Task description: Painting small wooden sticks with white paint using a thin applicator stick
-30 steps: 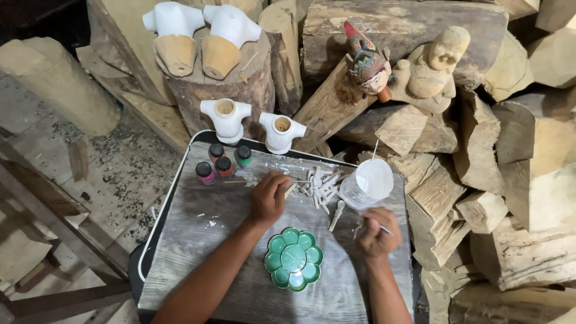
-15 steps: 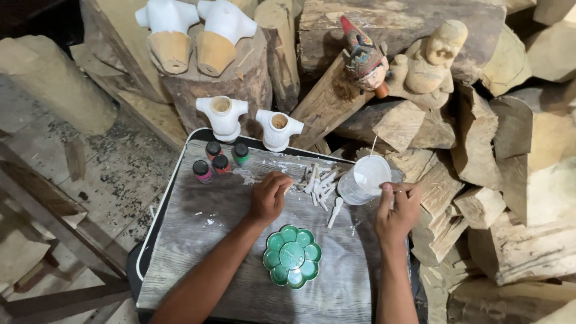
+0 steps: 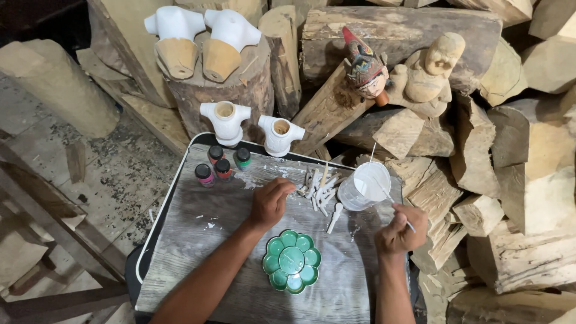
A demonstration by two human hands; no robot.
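Observation:
My left hand (image 3: 271, 202) rests on the grey wooden board (image 3: 210, 240), fingers curled, its tips beside a heap of small white carved pieces (image 3: 318, 191); I cannot tell whether it grips one. My right hand (image 3: 401, 230) is shut on a thin brush (image 3: 393, 201) whose tip points up toward a clear plastic cup of white liquid (image 3: 364, 186). A green flower-shaped palette (image 3: 291, 261) lies on the board between my forearms.
Several small paint bottles (image 3: 219, 166) stand at the board's far left. Two small white torso figures (image 3: 252, 126) stand beyond the board, two larger ones (image 3: 201, 42) on a stump. A painted mask (image 3: 366, 67), a carved figure (image 3: 429, 72) and stacked logs fill the right.
My right hand drew back from the cup toward me, lower and to the right, still holding the brush. The left hand stayed near the white pieces.

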